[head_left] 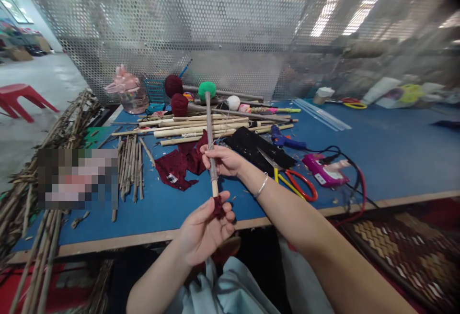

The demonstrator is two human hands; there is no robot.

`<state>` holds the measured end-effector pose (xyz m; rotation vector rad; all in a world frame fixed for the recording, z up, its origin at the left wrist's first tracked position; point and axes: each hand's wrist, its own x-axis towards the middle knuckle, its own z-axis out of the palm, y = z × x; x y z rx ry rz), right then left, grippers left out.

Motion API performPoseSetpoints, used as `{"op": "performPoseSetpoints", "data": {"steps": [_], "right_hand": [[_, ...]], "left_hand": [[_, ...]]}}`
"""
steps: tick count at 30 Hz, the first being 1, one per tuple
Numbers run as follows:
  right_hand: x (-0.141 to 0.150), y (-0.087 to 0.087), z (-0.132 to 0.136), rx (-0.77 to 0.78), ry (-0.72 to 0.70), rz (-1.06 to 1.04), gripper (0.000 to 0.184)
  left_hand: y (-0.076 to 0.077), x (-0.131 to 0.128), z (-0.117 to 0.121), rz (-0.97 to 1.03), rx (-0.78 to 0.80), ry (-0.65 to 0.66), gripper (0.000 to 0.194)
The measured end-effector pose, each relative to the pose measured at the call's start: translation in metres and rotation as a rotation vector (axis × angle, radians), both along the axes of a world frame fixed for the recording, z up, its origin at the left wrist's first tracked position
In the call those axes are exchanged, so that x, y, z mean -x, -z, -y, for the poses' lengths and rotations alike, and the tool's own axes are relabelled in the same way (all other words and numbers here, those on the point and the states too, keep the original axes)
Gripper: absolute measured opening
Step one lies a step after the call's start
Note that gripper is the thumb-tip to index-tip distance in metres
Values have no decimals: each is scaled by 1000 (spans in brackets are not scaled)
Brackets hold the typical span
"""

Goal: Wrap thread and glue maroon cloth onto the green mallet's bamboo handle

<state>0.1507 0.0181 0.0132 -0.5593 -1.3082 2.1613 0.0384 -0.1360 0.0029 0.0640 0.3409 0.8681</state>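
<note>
My right hand (223,160) grips the middle of a thin wooden stick (210,134) that carries a green fuzzy ball (207,89) at its far end. My left hand (204,230) is closed around the stick's near end and pinches a small piece of dark red cloth (217,206) against it. The stick points away from me over the blue table (388,156). More dark red cloth (181,163) lies on the table just behind my hands.
Bamboo sticks (197,127) and thin twigs (130,165) lie at the back and left. Two dark red ball sticks (178,104), black cloth (257,149), red-handled scissors (294,182), a blue glue gun (283,139) and a pink glue gun (323,170) with cables lie to the right.
</note>
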Motion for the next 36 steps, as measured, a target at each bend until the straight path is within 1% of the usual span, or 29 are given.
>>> {"op": "performPoseSetpoints", "data": {"steps": [4, 8, 10, 12, 15, 17, 19, 21, 23, 24, 26, 28, 29, 31, 32, 33, 34, 35, 36], "right_hand": [[-1, -2, 2, -4, 6, -46, 8], [-2, -3, 3, -10, 15, -40, 7], [-3, -2, 2, -16, 12, -53, 7], [-4, -1, 1, -20, -1, -78, 8], [-6, -1, 0, -23, -9, -73, 12], [-5, -1, 0, -25, 7, -28, 13], [-3, 0, 1, -34, 23, 51, 13], [0, 2, 2, -72, 35, 168, 13], [3, 4, 3, -146, 71, 330, 14], [5, 4, 4, -193, 101, 428, 15], [8, 0, 8, -294, 178, 645, 21], [6, -11, 18, -456, 320, 851, 30], [3, -17, 26, -568, 418, 934, 35], [-11, -29, 47, -809, 611, 1041, 41], [-21, -33, 58, -894, 654, 1074, 39], [-35, -34, 70, -922, 634, 1101, 33], [-51, -33, 80, -916, 623, 1123, 26], [-69, -29, 89, -909, 653, 1150, 24], [-88, -23, 96, -920, 736, 1192, 23]], "left_hand": [[0, -2, -1, 73, -49, 14, 19], [1, -8, -2, 63, -81, -14, 14], [1, -11, -1, 33, -91, -41, 18], [1, -13, -1, -35, -107, -51, 29], [-3, -10, 0, -145, -162, -4, 51], [-7, -4, 0, -208, -195, 2, 58], [-9, 3, 1, -334, -195, -73, 59], [-9, 11, 1, -543, -193, -208, 55], [-8, 19, 1, -778, -265, -322, 47], [-8, 23, 0, -900, -340, -360, 43], [-8, 30, -4, -1152, -540, -403, 37], [-8, 36, -9, -1368, -718, -442, 34], [-8, 38, -12, -1426, -775, -462, 34], [-6, 42, -16, -1446, -822, -485, 33], [-5, 43, -18, -1428, -822, -494, 32], [-3, 44, -18, -1404, -820, -494, 31], [-2, 44, -18, -1378, -820, -500, 29], [-1, 44, -18, -1338, -814, -507, 28], [-1, 44, -17, -1296, -811, -508, 27]]}}
